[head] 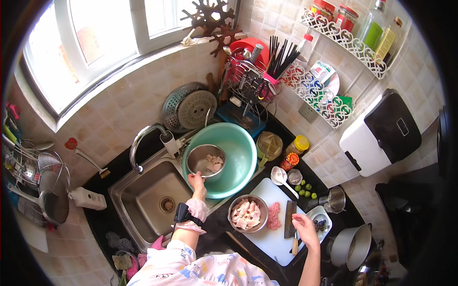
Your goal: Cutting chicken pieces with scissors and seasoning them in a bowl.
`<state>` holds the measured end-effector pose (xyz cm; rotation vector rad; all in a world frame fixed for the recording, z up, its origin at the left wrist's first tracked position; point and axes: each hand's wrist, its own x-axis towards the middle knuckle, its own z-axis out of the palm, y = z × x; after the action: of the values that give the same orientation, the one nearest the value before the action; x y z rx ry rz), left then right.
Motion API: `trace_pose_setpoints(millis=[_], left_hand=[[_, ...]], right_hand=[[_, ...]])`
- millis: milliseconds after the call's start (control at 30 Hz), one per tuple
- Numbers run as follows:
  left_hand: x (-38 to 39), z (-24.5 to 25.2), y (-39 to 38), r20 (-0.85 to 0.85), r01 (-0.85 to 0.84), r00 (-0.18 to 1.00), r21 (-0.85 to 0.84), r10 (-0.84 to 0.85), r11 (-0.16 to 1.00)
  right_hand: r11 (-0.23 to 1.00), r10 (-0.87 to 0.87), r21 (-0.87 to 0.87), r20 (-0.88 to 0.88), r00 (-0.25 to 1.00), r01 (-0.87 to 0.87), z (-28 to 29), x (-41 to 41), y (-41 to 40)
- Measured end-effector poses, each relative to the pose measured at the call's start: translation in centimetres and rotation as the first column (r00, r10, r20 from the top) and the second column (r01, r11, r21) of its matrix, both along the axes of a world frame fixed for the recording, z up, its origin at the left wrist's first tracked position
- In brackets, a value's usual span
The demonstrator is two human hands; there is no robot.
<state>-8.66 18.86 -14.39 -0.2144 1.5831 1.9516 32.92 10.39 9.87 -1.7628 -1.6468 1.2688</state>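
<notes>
My left hand [197,182] grips the near rim of a stainless steel bowl [193,157]. Pale cubed pieces [214,164] lie in that bowl, which is inside or just over a large green plastic basin [236,182]. At the right, my right hand [307,230] hovers beside a cleaver [290,216], apparently empty with loosely bent fingers. The cleaver rests on a white cutting board [263,246], its wooden handle uncovered. Pink minced meat [274,216] sits left of the blade. A second steel bowl [232,227] full of pale meat pieces [246,212] overlaps the board's left edge.
The steel sink [143,200] and curved faucet [134,146] lie left of the basin. Behind the board are a white spoon [286,182], green fruits [306,189] and jars [296,144]. A white dish [323,214] and grey pot [349,246] stand right.
</notes>
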Motion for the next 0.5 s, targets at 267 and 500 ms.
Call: trace_pose_setpoints(millis=[267, 500], left_hand=[[-1.2, 3.4, -3.5, 0.223, 0.547, 0.807, 0.064, -0.547, 0.834], [-1.9, 9.5, -16.0, -0.158, 0.5, 0.818, -0.281, -0.553, 0.819]], right_hand=[[0.975, 0.212, 0.09, -0.14, 0.967, -0.201, -1.4, -4.0, 0.0], [0.841, 0.496, 0.289, -0.074, 0.865, -0.457, -2.1, -12.1, -3.5]])
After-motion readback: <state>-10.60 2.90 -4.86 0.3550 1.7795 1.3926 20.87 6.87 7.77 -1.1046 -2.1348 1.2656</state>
